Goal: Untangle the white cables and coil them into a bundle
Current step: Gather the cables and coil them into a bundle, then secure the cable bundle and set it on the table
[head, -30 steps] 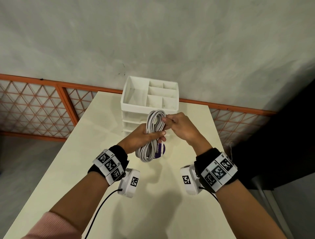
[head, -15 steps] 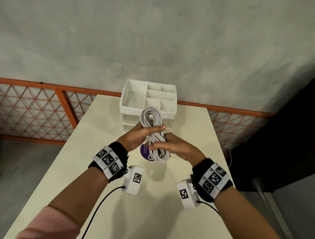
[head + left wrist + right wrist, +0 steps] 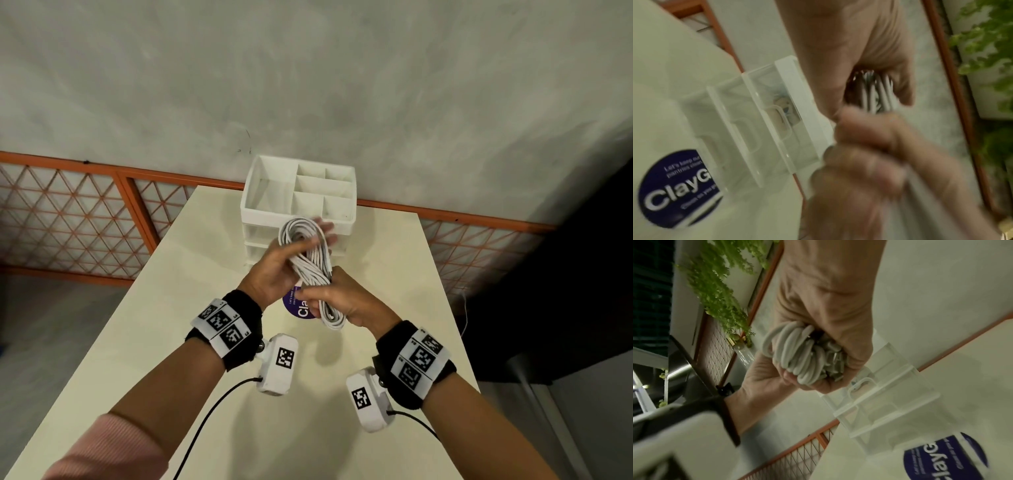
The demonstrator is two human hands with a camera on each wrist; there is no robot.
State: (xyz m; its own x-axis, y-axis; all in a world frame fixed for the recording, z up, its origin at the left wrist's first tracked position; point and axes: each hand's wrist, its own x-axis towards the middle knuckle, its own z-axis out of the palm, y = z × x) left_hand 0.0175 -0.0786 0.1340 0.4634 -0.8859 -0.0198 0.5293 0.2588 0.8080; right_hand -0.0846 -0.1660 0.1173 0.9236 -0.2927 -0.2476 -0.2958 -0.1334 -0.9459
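Cream table; cable bundle gripped between both hands.

Office pantry (sticker mentions pantries): table, desk organizer.

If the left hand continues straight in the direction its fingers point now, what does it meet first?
Probably the white drawer organizer. The left hand, holding the cable bundle, points away from the person toward it, and nothing shows between them. How much gap remains is unclear.

Head cam looks down from above; both wrist cams sit close, sharing organizer and sticker.
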